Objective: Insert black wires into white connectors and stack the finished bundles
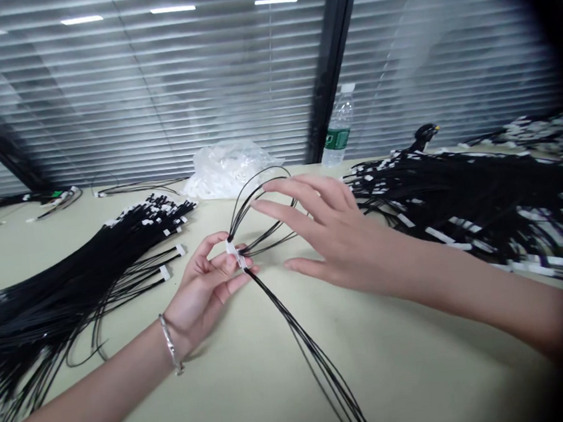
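On the near side of the plastic bag (231,168), the left hand (203,283) curls its fingers, pinching a white connector (234,253). Nearer and right of the bag, the right hand (331,232) arches loosely, thumb spread; whether it touches the black wires (271,296), I cannot tell.

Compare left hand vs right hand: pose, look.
Left hand pinches the white connector; right hand is open, fingers spread by the looped black wires, contact unclear. Left wrist wears a silver bracelet; right hand's wrist shows none. Both hands are ungloved.
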`<act>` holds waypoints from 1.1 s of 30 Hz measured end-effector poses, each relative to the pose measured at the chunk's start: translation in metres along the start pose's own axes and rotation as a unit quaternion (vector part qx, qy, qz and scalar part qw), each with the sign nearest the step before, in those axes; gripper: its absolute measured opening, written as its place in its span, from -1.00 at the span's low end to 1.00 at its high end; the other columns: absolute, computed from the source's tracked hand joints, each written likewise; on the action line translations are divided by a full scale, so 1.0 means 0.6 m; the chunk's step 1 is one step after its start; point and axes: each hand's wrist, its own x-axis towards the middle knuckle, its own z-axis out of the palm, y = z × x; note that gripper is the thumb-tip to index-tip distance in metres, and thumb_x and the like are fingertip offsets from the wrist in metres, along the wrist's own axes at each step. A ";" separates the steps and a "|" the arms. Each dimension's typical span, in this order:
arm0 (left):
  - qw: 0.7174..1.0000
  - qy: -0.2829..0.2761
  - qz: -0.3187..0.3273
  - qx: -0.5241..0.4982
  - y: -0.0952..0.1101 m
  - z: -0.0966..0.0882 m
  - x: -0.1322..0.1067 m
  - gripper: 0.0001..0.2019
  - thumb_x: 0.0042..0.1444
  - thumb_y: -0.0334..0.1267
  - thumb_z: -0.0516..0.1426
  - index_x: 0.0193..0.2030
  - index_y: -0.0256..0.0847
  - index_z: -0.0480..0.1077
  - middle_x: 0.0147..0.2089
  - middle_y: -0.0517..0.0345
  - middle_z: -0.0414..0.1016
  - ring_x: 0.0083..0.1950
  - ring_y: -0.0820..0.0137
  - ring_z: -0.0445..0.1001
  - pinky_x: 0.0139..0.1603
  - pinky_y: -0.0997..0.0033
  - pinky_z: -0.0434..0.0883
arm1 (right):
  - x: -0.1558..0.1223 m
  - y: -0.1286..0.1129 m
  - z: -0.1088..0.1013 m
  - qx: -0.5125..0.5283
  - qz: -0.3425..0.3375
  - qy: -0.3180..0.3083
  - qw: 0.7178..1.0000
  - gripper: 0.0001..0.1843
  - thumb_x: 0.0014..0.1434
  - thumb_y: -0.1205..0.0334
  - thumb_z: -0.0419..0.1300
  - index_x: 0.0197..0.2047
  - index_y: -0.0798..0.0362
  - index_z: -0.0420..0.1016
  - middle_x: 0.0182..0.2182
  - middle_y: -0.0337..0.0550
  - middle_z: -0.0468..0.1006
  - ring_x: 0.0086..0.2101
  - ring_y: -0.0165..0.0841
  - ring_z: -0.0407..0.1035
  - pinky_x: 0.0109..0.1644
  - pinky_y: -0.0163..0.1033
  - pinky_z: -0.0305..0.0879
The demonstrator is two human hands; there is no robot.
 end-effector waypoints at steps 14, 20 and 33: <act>0.999 -0.029 -0.032 -0.021 0.005 0.015 -0.009 -0.67 0.03 -0.51 0.14 -0.09 -0.09 0.29 -0.45 0.30 0.44 -0.42 0.55 0.47 -0.33 0.62 0.45 | -0.002 -0.033 0.022 0.031 -0.177 0.095 0.979 -0.82 0.18 0.45 0.02 -0.28 0.02 0.39 -0.19 -0.30 0.43 -0.02 -0.35 0.14 0.16 -0.07 0.02; 0.998 -0.034 -0.042 -0.024 0.002 0.014 -0.013 -0.66 0.05 -0.54 0.10 -0.07 -0.10 0.27 -0.41 0.26 0.47 -0.40 0.57 0.46 -0.31 0.63 0.44 | -0.002 -0.035 0.038 0.031 -0.207 0.148 0.967 -0.86 0.18 0.40 0.06 -0.36 0.01 0.39 -0.20 -0.34 0.44 -0.06 -0.40 0.20 0.16 -0.10 0.04; 0.997 -0.041 -0.045 -0.044 -0.001 0.014 -0.010 -0.67 -0.01 -0.52 0.16 -0.10 -0.13 0.32 -0.50 0.30 0.45 -0.45 0.57 0.44 -0.31 0.62 0.41 | 0.001 -0.026 0.039 0.062 -0.254 0.214 0.941 -0.89 0.12 0.41 0.13 -0.40 0.05 0.40 -0.32 -0.35 0.49 -0.12 -0.44 0.29 0.15 -0.17 0.14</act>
